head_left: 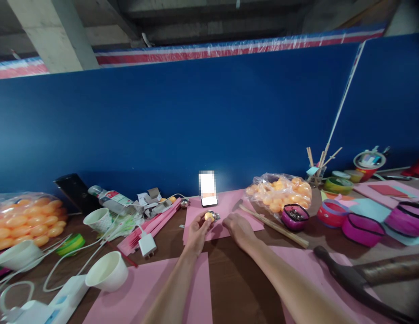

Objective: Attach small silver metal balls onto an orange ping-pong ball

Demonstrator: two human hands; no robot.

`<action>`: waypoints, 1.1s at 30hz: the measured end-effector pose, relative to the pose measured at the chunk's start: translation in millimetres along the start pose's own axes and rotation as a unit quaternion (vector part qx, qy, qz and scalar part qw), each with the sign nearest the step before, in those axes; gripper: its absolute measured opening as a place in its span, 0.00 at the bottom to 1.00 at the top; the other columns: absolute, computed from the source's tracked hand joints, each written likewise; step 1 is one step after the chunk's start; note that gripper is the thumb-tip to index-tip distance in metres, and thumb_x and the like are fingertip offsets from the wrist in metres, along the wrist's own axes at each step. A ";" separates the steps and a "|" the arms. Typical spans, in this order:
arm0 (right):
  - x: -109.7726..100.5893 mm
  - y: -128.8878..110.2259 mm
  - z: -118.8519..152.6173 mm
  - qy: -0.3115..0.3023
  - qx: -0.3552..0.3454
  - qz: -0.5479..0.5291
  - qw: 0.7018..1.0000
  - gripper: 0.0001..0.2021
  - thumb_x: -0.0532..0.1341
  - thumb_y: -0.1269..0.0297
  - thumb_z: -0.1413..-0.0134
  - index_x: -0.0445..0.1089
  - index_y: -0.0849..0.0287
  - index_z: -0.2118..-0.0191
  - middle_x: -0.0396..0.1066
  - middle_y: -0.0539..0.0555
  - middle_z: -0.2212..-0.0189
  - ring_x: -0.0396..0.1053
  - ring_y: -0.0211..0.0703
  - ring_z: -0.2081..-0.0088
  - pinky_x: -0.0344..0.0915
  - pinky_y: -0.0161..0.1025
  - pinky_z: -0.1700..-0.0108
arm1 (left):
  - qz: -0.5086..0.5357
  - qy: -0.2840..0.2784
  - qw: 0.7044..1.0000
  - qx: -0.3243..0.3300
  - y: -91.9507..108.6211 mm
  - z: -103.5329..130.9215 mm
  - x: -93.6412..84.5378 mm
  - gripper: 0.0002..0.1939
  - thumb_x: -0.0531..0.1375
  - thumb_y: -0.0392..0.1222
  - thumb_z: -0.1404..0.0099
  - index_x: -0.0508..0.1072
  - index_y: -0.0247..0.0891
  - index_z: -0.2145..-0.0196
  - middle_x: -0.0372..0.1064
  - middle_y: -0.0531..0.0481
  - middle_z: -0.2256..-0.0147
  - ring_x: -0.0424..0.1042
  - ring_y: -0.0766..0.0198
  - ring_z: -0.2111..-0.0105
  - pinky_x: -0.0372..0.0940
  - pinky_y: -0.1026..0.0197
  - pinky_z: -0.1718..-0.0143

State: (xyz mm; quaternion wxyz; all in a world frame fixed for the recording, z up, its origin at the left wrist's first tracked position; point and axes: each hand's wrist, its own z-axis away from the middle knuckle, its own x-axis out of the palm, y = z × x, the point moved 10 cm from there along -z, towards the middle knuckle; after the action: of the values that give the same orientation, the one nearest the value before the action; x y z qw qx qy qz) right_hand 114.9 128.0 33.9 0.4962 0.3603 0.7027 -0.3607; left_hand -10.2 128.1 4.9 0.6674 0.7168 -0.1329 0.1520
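Observation:
My left hand (196, 233) is closed around a small orange-yellow ball (208, 217), held above a pink paper sheet (196, 213). A shiny, crumpled silver piece (216, 216) shows right beside the ball; whether the two are joined I cannot tell. To the right, my right hand (239, 228) is low over the same sheet with its fingers curled inward; anything inside them is hidden. Close to that hand lies a hammer with a wooden handle (277, 226), slanting toward the lower right. A lit phone (208, 191) stands behind both hands.
Bags of orange balls (280, 191) sit on both sides. A purple bowl (295, 217) holds small dark pieces. A large hammer (351, 276) lies front right. Paper cups (107, 271), cables and a power strip (66, 301) crowd the left. A blue partition (209, 121) rises behind.

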 end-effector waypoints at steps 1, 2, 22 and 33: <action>-0.2 0.1 -0.1 -0.001 0.003 0.001 1.000 0.10 0.51 0.69 0.45 0.70 0.58 0.66 0.67 0.55 0.68 0.61 0.42 0.64 0.51 0.34 0.66 | 0.000 0.001 1.000 0.000 -0.2 0.2 -0.4 0.23 0.63 0.44 0.50 0.68 0.36 0.56 0.71 0.45 0.63 0.71 0.65 0.65 0.62 0.59 0.56; -0.3 0.0 -0.1 -0.002 0.004 0.002 1.000 0.10 0.51 0.69 0.46 0.70 0.58 0.66 0.67 0.55 0.68 0.61 0.41 0.64 0.51 0.34 0.67 | 0.000 0.000 1.000 0.000 -0.2 0.4 -0.3 0.23 0.63 0.44 0.50 0.68 0.36 0.56 0.71 0.45 0.62 0.71 0.64 0.65 0.62 0.59 0.56; -0.9 -2.8 0.1 0.010 -0.013 0.003 1.000 0.09 0.52 0.69 0.46 0.70 0.57 0.65 0.67 0.54 0.68 0.61 0.40 0.65 0.52 0.34 0.67 | 0.009 0.012 1.000 -0.014 1.7 1.9 0.1 0.23 0.64 0.44 0.52 0.68 0.34 0.58 0.71 0.44 0.63 0.71 0.63 0.65 0.64 0.59 0.58; -2.3 -3.7 0.2 0.009 -0.017 0.007 1.000 0.09 0.52 0.69 0.46 0.70 0.58 0.66 0.68 0.54 0.69 0.61 0.40 0.65 0.52 0.33 0.67 | 0.001 0.002 1.000 -0.006 2.0 1.7 2.0 0.22 0.63 0.44 0.51 0.68 0.35 0.57 0.71 0.44 0.63 0.71 0.62 0.64 0.64 0.57 0.57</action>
State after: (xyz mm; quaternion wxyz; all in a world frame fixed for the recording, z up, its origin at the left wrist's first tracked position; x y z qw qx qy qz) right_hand 112.3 125.8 36.6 0.4987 0.3597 0.7108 -0.3417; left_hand -9.2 126.3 7.4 0.6718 0.7124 -0.1333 0.1532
